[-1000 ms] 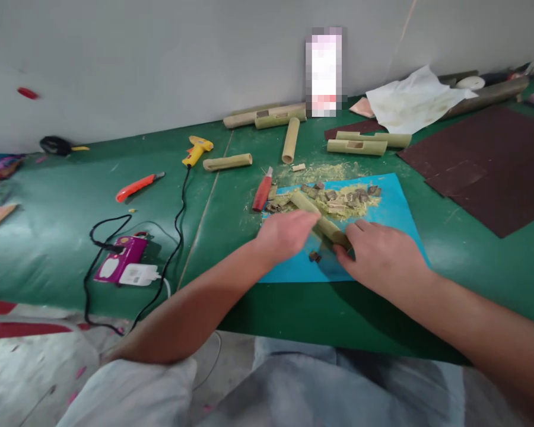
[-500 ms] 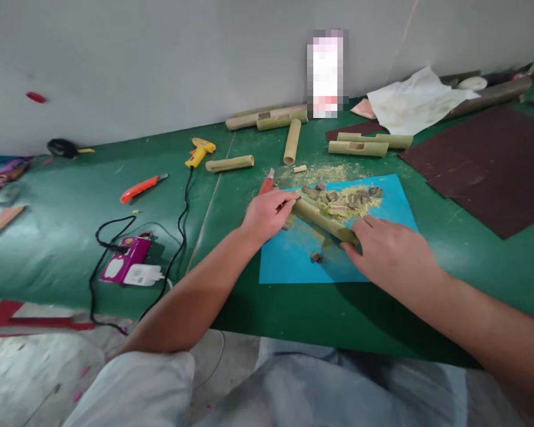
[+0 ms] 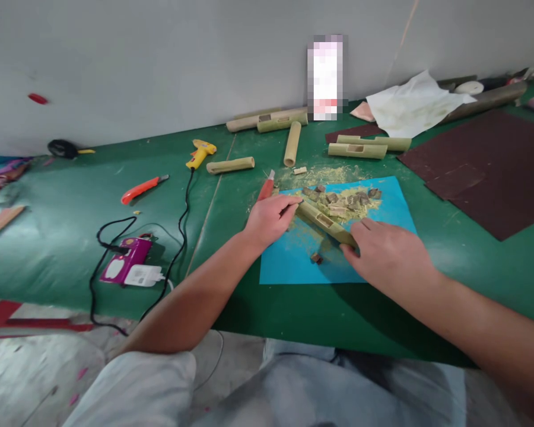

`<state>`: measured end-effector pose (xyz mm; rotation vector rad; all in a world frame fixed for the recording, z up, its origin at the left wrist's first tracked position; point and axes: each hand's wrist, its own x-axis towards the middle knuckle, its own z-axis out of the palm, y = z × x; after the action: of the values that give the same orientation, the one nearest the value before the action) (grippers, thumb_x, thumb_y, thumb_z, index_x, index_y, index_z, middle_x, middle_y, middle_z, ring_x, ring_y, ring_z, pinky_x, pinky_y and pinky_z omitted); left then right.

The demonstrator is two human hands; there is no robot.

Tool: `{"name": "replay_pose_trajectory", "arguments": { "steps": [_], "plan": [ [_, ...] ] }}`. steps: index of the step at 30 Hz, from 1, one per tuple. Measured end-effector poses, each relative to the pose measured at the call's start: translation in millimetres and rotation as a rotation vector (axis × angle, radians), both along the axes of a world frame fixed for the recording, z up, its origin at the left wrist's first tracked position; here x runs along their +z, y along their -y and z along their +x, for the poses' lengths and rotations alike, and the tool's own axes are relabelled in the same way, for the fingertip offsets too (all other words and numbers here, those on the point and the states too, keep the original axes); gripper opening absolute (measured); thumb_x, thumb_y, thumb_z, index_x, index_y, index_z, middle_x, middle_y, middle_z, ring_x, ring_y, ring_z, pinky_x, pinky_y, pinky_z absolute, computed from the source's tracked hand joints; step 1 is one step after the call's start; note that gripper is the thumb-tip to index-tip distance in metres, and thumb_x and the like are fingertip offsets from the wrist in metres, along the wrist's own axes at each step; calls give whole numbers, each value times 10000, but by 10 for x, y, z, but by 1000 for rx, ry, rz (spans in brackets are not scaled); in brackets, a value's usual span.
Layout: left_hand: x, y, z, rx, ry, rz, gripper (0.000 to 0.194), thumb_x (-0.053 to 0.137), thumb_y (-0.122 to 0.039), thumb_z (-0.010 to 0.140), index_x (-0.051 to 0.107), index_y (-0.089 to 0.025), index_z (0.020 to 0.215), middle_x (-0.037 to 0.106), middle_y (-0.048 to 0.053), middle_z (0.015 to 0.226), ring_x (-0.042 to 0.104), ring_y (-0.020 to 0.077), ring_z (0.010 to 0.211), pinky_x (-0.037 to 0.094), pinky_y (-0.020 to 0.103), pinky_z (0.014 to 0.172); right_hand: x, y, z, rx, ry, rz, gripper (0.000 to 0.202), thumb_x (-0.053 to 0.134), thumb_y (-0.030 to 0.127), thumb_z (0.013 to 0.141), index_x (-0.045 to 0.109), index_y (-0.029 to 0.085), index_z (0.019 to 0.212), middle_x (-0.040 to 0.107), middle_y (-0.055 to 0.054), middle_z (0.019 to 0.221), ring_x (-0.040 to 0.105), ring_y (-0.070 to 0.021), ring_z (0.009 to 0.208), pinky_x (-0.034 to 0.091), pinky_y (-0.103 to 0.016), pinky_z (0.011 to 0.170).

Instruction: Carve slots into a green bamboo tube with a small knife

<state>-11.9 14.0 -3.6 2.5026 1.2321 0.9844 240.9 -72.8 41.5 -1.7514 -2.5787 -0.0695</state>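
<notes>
A pale green bamboo tube (image 3: 311, 212) with a rectangular slot cut in its side slants between my two hands, above a blue sheet (image 3: 285, 267). My left hand (image 3: 271, 220) pinches its upper left end. Around its lower right end my right hand (image 3: 389, 249) is closed, thumb below and fingers on top. Just behind the tube, brown chips (image 3: 360, 198) lie in a heap of yellowish shavings (image 3: 347, 209). A small dark chip (image 3: 316, 258) rests on the sheet in front. Beyond my left hand lies a red-handled cutter (image 3: 266, 187).
More bamboo tubes (image 3: 357, 150) lie towards the wall. On the left are a yellow glue gun (image 3: 201, 154), an orange cutter (image 3: 141, 190) and a purple power box (image 3: 125, 261) with black cords. Brown sheets (image 3: 493, 172) and a white cloth (image 3: 420, 104) occupy the right side.
The bamboo tube has been rolled between my hands, so its rectangular slot now faces up towards me. Both hands keep their hold in nearly the same place.
</notes>
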Motion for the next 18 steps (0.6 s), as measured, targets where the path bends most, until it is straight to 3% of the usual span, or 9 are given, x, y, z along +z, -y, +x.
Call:
{"name": "replay_pose_trajectory", "arguments": {
  "steps": [4,8,18],
  "plan": [
    [4,0,5,-8,-9,15,194,601,-199,985,769,-173,1078,808,77,1040,781,208,992,617,359,1004,2,-37,3,-42,-12,-73,254,526,355,970,668,183,847,677,-109,807,589,-195,656,231,-328,538],
    [-2,-1,13,-11,-10,18,200,596,-197,984,768,-160,1080,808,88,1042,781,210,984,630,337,954,-7,-56,9,-57,-17,-113,286,503,363,990,673,181,849,679,-106,807,599,-195,670,213,-329,539],
    [-14,6,20,4,-6,-12,225,579,-213,980,771,-176,1091,809,76,1054,778,200,991,634,335,953,-67,-47,10,-13,-33,0,255,570,398,947,666,179,858,683,-93,803,607,-196,691,238,-320,558]
  ]
}}
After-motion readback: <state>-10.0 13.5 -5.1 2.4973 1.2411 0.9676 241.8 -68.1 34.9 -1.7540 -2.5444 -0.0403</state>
